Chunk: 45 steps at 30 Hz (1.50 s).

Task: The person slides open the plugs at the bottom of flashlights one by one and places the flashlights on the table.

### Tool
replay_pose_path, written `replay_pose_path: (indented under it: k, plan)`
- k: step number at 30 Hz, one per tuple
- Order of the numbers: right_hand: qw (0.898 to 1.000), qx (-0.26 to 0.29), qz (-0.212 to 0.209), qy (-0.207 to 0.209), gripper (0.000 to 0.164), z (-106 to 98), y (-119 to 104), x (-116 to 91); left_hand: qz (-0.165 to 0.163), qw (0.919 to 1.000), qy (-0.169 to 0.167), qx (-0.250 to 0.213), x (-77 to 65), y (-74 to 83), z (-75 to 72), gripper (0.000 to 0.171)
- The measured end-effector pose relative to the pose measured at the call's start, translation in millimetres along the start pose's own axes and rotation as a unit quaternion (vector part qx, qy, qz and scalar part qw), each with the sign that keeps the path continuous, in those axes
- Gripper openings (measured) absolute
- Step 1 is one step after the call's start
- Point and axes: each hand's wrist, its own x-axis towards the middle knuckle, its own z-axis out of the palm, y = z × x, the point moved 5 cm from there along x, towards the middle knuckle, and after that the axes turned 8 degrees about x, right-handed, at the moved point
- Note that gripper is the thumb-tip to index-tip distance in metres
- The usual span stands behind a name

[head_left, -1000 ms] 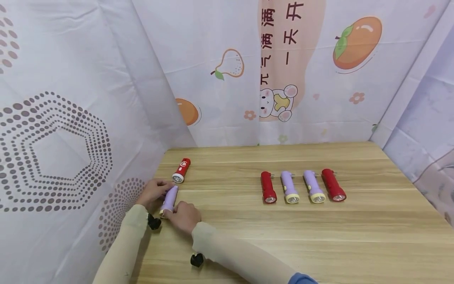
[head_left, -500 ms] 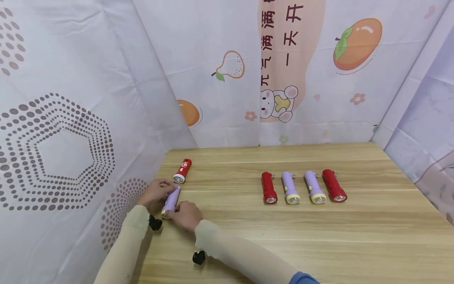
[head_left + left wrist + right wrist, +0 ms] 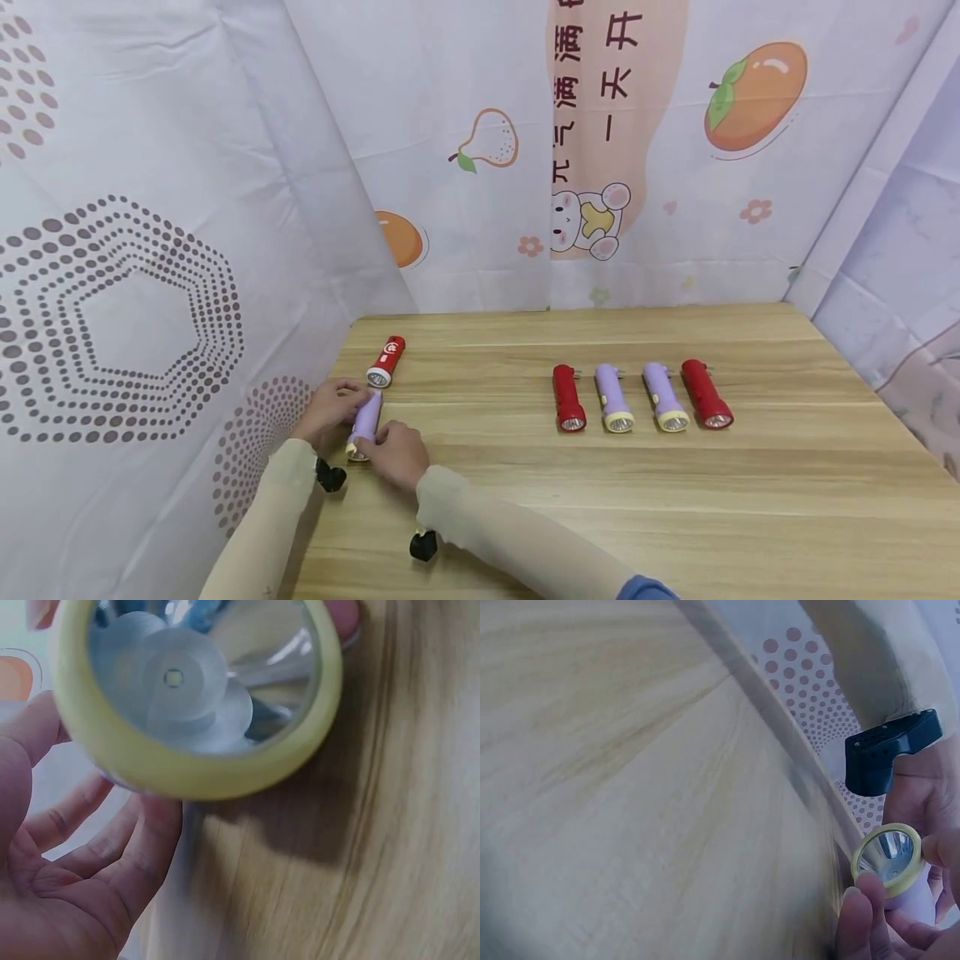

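A lilac flashlight (image 3: 367, 417) with a pale yellow head lies at the left of the table, its lens towards me. My left hand (image 3: 332, 408) holds it from the left, fingertips near its tail end. From the right, my right hand (image 3: 401, 455) pinches the head between thumb and fingers. The yellow lens ring (image 3: 202, 780) fills the top of the left wrist view, with the left fingers (image 3: 131, 862) reaching behind it. In the right wrist view, the right thumb (image 3: 939, 851) and fingers lie on opposite sides of the flashlight head (image 3: 885, 862).
Just beyond the left hand lies a red flashlight with a white rim (image 3: 386, 362). Further right stand two red flashlights (image 3: 567, 396) and two lilac ones (image 3: 612, 396) in a row on the wooden table (image 3: 675, 517). A patterned curtain (image 3: 135, 492) borders the left edge.
Both hands stay on the lilac flashlight, which has turned slightly, so its lens shows more. The row of flashlights at right has not moved.
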Motion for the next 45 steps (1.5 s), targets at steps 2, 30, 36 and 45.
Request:
replay_pose_path:
  k: [2,30,36,45]
  plan:
    - [1.0,0.025,0.007,-0.003,0.032,0,2,1,-0.001,1.0,0.004,-0.003,0.2,0.2,0.4,0.052]
    - [0.994,0.098,0.044,-0.019,0.033,-52,8,-7,0.038,0.9957,-0.027,-0.08,-7.5,28.5,33.3,0.052]
    - [0.995,0.085,0.034,-0.029,0.033,-68,12,-11,0.039,0.9884,-0.059,-0.134,-9.3,39.2,47.7,0.056]
    - [0.998,0.047,0.034,-0.038,0.039,-99,22,-20,0.061,0.9837,-0.075,-0.152,-12.6,59.3,70.4,0.054]
